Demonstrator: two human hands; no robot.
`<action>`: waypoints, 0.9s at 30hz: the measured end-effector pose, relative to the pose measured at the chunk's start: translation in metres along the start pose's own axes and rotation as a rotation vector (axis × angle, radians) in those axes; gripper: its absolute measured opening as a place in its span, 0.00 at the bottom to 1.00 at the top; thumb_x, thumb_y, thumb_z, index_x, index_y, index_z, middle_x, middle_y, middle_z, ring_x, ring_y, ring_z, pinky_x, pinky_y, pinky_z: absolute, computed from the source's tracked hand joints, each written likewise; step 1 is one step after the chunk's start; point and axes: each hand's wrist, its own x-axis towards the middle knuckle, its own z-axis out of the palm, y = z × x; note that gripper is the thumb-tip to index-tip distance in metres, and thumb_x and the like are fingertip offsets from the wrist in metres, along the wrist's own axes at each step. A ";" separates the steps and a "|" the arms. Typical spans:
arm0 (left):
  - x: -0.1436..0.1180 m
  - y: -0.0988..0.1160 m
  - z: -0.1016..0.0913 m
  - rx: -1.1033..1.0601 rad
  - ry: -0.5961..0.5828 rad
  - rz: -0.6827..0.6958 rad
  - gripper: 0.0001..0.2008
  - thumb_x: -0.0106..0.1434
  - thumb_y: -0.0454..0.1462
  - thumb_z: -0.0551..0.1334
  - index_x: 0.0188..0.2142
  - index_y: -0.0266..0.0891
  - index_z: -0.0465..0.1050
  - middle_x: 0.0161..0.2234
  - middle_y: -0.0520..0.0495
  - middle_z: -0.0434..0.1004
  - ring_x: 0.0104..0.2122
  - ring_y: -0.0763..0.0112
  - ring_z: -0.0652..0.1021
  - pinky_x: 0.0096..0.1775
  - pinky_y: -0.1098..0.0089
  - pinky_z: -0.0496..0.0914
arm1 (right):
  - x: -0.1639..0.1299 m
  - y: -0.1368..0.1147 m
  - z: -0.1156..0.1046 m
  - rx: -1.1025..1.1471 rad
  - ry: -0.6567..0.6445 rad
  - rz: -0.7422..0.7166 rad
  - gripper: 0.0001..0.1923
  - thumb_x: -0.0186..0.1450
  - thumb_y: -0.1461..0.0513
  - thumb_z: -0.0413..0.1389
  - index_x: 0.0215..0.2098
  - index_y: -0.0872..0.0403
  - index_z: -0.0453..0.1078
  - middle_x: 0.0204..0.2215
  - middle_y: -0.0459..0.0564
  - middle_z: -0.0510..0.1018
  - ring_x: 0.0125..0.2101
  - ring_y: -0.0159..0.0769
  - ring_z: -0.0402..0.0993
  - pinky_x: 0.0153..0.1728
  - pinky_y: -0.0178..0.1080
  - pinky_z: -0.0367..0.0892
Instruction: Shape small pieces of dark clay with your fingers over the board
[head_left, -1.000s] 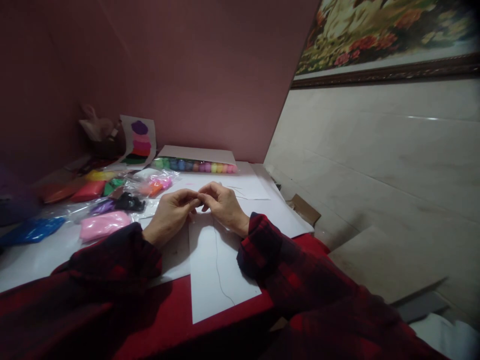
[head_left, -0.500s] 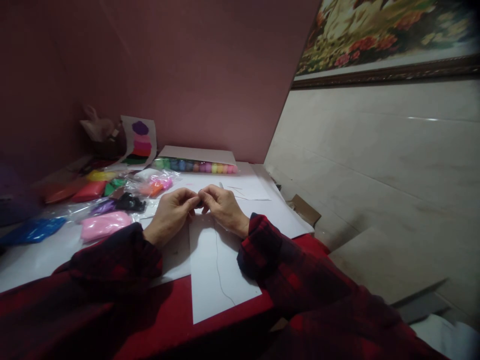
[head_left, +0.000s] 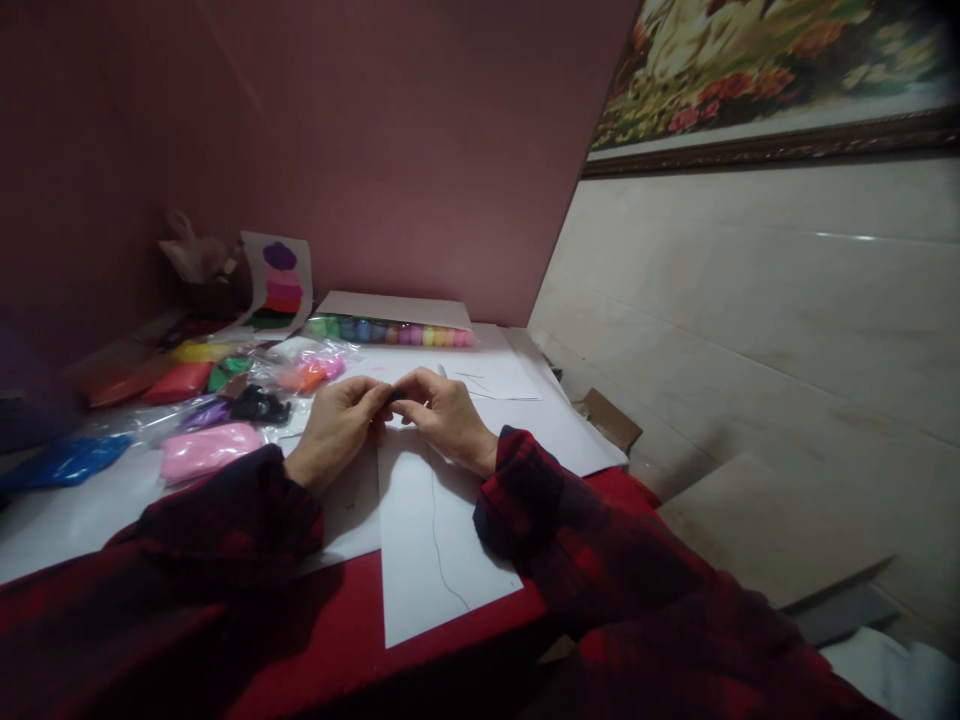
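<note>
A small lump of black modelling clay (head_left: pixel 395 396) is pinched between the fingertips of both hands. My left hand (head_left: pixel 336 428) holds its left side with thumb and fingers closed. From the right, my right hand (head_left: pixel 452 424) grips it, also closed. Below them lies a white sheet (head_left: pixel 409 570) with a wavy pencil line running down it. Left of my left hand are a bag of black clay (head_left: pixel 259 405) and a pink packet (head_left: pixel 210 452).
More clay packets, red (head_left: pixel 178 382), blue (head_left: pixel 75 462) and orange (head_left: pixel 304 377), lie at the left. Behind stands a long pack of coloured clay (head_left: pixel 397 332) beside a card with coloured shapes (head_left: pixel 281 285). A red cloth (head_left: pixel 337 610) covers the table's front edge.
My fingers have shifted slightly around the black clay, and more of it shows between the fingertips. The things on the table have stayed in place.
</note>
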 end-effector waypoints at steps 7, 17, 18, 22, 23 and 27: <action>-0.003 0.003 0.002 -0.087 -0.011 -0.065 0.19 0.51 0.50 0.71 0.22 0.37 0.73 0.17 0.51 0.72 0.16 0.74 0.70 0.20 0.73 0.63 | -0.001 -0.002 -0.002 -0.097 0.012 -0.075 0.05 0.61 0.69 0.59 0.34 0.54 0.73 0.30 0.43 0.80 0.31 0.31 0.75 0.38 0.36 0.69; -0.004 0.001 0.001 -0.119 -0.034 -0.053 0.20 0.49 0.52 0.73 0.24 0.37 0.73 0.18 0.51 0.72 0.17 0.73 0.71 0.20 0.72 0.64 | -0.001 -0.005 -0.003 -0.124 0.007 -0.052 0.07 0.62 0.70 0.57 0.34 0.53 0.72 0.31 0.43 0.81 0.33 0.32 0.77 0.39 0.37 0.69; -0.004 0.001 0.001 -0.115 -0.030 -0.049 0.21 0.49 0.52 0.72 0.23 0.37 0.73 0.18 0.51 0.72 0.17 0.73 0.71 0.20 0.72 0.64 | -0.001 -0.005 -0.002 -0.123 0.006 -0.057 0.08 0.61 0.71 0.57 0.34 0.53 0.72 0.32 0.43 0.81 0.34 0.33 0.77 0.39 0.37 0.69; -0.004 0.001 0.000 -0.095 -0.020 -0.042 0.20 0.50 0.50 0.72 0.20 0.37 0.73 0.16 0.51 0.71 0.17 0.74 0.71 0.21 0.73 0.63 | -0.001 -0.003 -0.002 -0.148 -0.004 -0.039 0.08 0.61 0.71 0.57 0.34 0.52 0.72 0.30 0.44 0.80 0.34 0.34 0.76 0.37 0.36 0.70; -0.004 0.002 0.000 -0.100 -0.021 -0.049 0.19 0.50 0.50 0.72 0.20 0.37 0.73 0.16 0.51 0.72 0.17 0.74 0.71 0.21 0.73 0.63 | -0.001 -0.003 -0.001 -0.152 -0.005 -0.031 0.08 0.61 0.70 0.57 0.34 0.52 0.72 0.29 0.44 0.79 0.33 0.34 0.76 0.36 0.36 0.70; -0.004 0.004 0.001 -0.143 -0.035 -0.088 0.16 0.47 0.46 0.73 0.22 0.37 0.73 0.18 0.52 0.73 0.17 0.73 0.71 0.21 0.72 0.66 | -0.001 -0.003 -0.001 -0.143 -0.004 -0.024 0.07 0.61 0.69 0.57 0.34 0.52 0.72 0.30 0.44 0.80 0.34 0.34 0.76 0.36 0.36 0.69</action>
